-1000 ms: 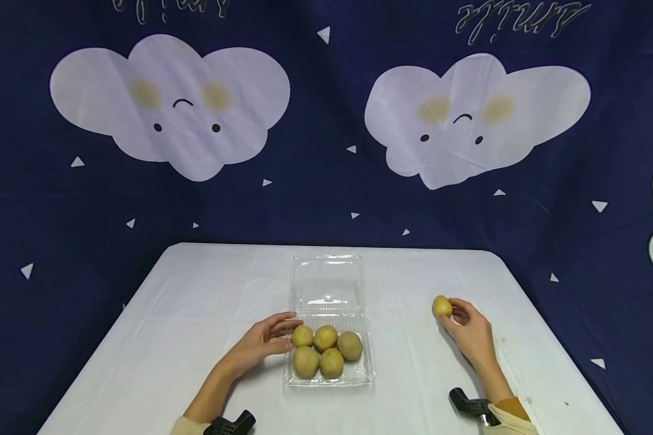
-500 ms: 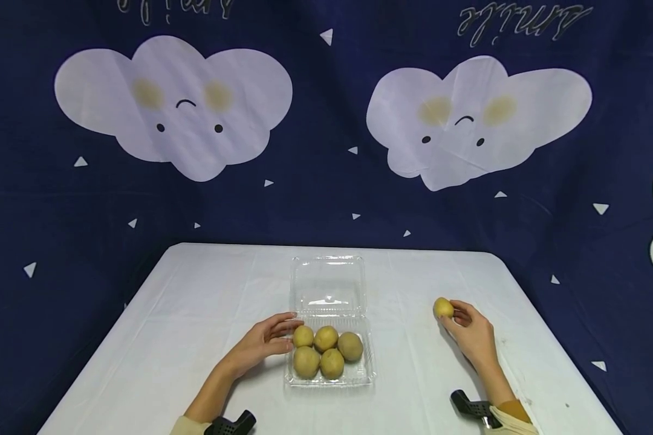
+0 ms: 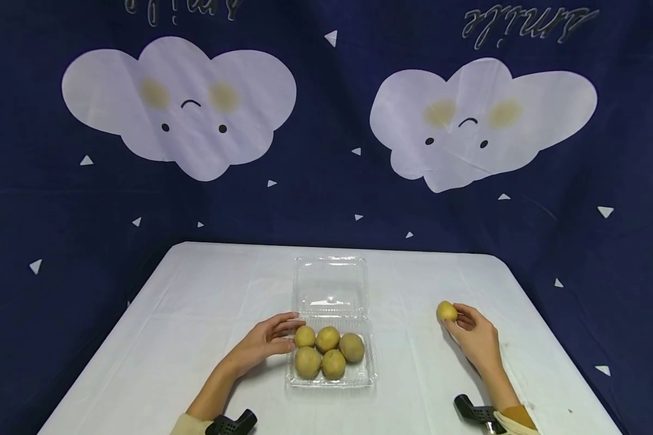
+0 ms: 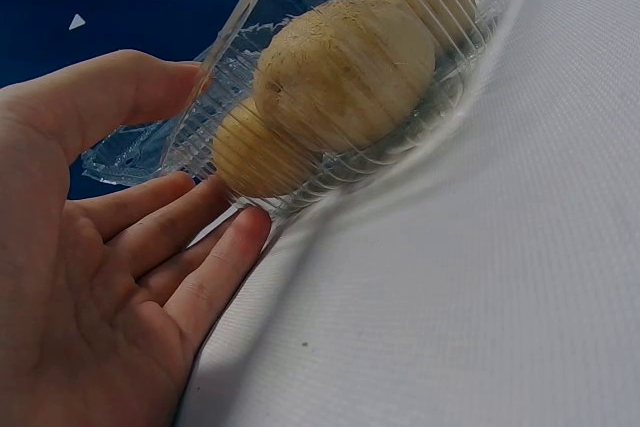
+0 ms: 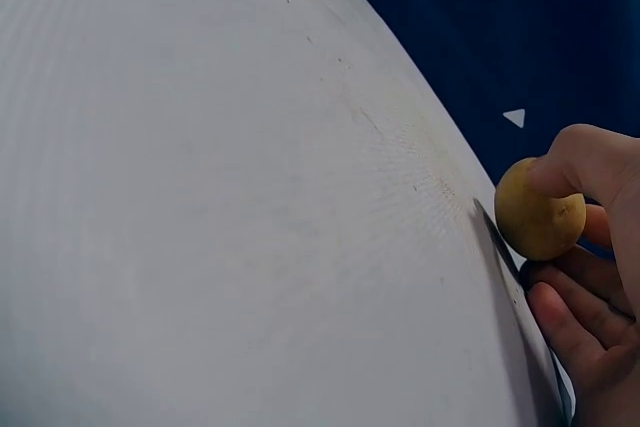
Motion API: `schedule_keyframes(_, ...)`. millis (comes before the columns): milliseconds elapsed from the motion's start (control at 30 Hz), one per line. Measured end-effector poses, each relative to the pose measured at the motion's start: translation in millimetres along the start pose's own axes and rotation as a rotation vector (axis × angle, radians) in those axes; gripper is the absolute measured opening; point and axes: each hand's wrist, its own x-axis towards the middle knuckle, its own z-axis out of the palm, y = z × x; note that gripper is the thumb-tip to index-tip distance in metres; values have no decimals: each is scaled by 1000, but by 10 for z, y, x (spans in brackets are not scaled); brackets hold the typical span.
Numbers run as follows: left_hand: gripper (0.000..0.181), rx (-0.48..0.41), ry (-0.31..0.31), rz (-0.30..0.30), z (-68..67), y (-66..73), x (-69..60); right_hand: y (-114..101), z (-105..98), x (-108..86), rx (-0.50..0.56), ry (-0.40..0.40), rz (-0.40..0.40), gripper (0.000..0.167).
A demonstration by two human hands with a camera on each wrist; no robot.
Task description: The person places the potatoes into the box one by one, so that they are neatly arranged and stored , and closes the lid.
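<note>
An opened clear plastic clamshell box [image 3: 333, 383] stands on the table, several round yellow potatoes [image 3: 334, 364] in its base. My left hand [image 3: 261, 343] rests against the box's left side, its fairly straight fingers touching the ribbed wall [image 4: 300, 182] and its thumb at the rim in the left wrist view. To the right, apart from the box, my right hand [image 3: 476, 338] pinches a small potato [image 3: 447, 311] between thumb and fingers. In the right wrist view this potato [image 5: 540, 212] is held close over the tabletop, its far side hidden.
The box's lid [image 3: 331, 284] lies folded back, away from me. A white cloth covers the table [image 3: 212, 284]. Behind it hangs a dark blue curtain [image 3: 326, 205] with clouds and triangles. Small dark specks [image 5: 415, 187] mark the cloth on the right.
The view has shifted slightly, moving everything a little to the right in the picture. Both hands keep their holds; my right hand and its potato appear slightly lower and farther right.
</note>
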Motion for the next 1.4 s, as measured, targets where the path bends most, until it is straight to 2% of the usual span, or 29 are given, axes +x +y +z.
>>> schedule_keyframes(733,62,0,7,-4,7,16,-7,3,-16,-36,55,-10,-15,47)
schedule_keyframes(1400,62,-3,7,-5,11,17,-5,-116,-47,-94,32,-23,-41,48)
